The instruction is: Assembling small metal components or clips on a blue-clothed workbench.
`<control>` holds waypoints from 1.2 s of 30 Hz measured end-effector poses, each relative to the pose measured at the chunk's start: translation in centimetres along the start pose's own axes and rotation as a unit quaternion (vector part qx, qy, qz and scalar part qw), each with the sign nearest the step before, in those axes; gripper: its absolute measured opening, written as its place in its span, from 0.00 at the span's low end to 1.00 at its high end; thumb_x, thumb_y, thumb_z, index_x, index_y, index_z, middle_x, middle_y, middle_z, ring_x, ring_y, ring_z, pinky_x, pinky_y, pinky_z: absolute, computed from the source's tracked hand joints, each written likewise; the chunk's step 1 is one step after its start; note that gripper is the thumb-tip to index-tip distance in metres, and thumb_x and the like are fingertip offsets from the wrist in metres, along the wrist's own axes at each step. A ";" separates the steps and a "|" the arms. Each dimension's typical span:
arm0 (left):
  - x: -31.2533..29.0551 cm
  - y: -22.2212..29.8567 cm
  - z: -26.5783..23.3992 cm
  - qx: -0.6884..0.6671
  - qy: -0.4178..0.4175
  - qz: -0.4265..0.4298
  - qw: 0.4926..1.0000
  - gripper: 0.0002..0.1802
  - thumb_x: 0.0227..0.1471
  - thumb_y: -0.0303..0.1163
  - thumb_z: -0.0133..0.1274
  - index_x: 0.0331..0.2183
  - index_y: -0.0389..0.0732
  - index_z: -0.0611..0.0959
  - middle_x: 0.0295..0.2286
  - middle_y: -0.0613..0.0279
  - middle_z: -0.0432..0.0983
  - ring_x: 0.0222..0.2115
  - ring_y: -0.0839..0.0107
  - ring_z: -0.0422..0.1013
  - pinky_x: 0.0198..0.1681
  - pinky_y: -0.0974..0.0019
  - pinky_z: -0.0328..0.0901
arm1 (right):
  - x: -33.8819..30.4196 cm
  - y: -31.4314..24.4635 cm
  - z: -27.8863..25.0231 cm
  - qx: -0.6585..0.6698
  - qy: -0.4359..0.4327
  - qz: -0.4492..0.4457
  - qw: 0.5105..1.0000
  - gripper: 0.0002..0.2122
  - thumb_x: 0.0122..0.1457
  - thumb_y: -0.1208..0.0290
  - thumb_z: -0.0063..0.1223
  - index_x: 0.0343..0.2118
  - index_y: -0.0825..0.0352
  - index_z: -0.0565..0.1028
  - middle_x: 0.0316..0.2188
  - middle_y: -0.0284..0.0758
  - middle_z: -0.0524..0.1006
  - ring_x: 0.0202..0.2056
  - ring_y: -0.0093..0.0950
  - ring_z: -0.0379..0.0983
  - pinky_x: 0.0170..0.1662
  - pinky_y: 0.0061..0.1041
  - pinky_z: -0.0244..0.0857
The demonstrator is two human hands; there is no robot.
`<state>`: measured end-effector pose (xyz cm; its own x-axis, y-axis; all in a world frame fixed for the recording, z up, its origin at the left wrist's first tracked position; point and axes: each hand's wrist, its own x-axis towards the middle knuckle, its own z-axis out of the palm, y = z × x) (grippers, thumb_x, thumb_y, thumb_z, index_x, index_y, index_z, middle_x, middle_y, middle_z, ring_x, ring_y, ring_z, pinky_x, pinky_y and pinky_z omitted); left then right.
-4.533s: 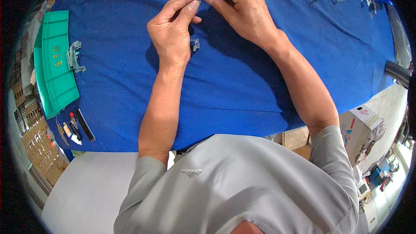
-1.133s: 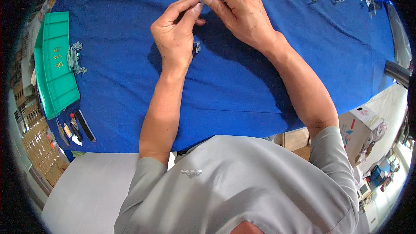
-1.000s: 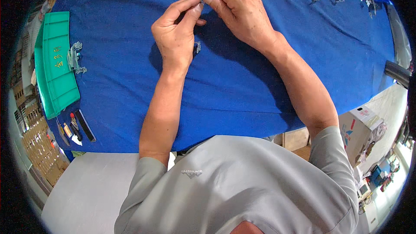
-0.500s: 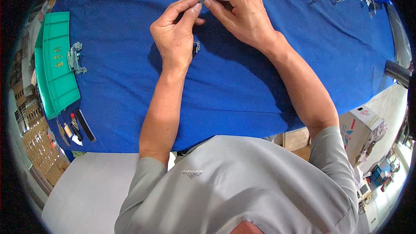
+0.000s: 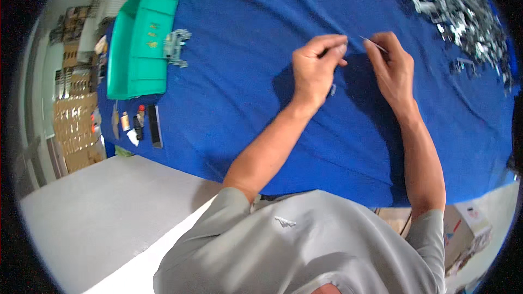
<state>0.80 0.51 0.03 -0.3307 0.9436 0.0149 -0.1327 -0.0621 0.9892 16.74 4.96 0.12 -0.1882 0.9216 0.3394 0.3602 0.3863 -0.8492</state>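
Observation:
My left hand (image 5: 316, 68) is closed in a pinch over the blue cloth. Whatever sits between its thumb and forefinger is too small and hidden to make out. To its right, my right hand (image 5: 395, 68) grips a thin metal rod (image 5: 383, 48) between thumb and fingers, and the rod's tip points toward the left fingertips. A gap separates the two hands. Beside my left wrist, a small pale grey part (image 5: 333, 90) lies on the cloth.
Blue cloth (image 5: 245, 103) covers the table. A heap of grey and black parts (image 5: 468, 24) lies at the far right, with a loose frame-shaped part (image 5: 463, 65) near it. At left stand a green bin (image 5: 150, 71), clear plastic parts (image 5: 176, 48), a black flat bar (image 5: 155, 126) and small tools (image 5: 138, 125).
My hands have moved apart; earlier the fingertips nearly met at a small dark part, with the rod in my right hand. The whole view has shifted, bringing more of the bin and heap in.

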 end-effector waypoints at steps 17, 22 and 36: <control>13.0 4.9 -29.8 0.702 0.031 0.355 0.616 0.08 0.50 0.25 0.56 0.34 0.41 0.87 0.36 0.58 0.82 0.43 0.58 0.75 0.49 0.57 0.68 | -0.2 -0.5 -0.4 0.018 -0.028 0.008 0.999 0.08 0.61 0.71 0.57 0.32 0.70 0.73 0.19 0.39 0.74 0.20 0.25 0.69 0.26 0.27 0.63; 15.1 4.2 -33.0 0.772 0.024 0.336 0.540 0.11 0.53 0.29 0.52 0.37 0.43 0.86 0.41 0.59 0.81 0.46 0.58 0.74 0.52 0.53 0.65 | -0.2 -0.6 -0.4 -0.043 -0.014 -0.056 0.997 0.06 0.57 0.71 0.58 0.30 0.66 0.74 0.23 0.40 0.75 0.25 0.38 0.74 0.29 0.36 0.67; 13.1 5.6 -30.4 0.787 0.045 0.281 0.547 0.19 0.56 0.40 0.55 0.44 0.36 0.84 0.47 0.49 0.78 0.52 0.51 0.69 0.57 0.53 0.62 | -0.3 0.8 0.6 -0.187 -0.051 -0.162 0.968 0.07 0.51 0.67 0.58 0.23 0.61 0.72 0.26 0.37 0.71 0.32 0.38 0.69 0.36 0.40 0.60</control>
<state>-32.67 2.66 1.35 0.0402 0.8949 0.4444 0.9591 0.0902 -0.2683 16.59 4.96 -0.94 -0.4276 0.7494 0.5055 0.5691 0.6577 -0.4936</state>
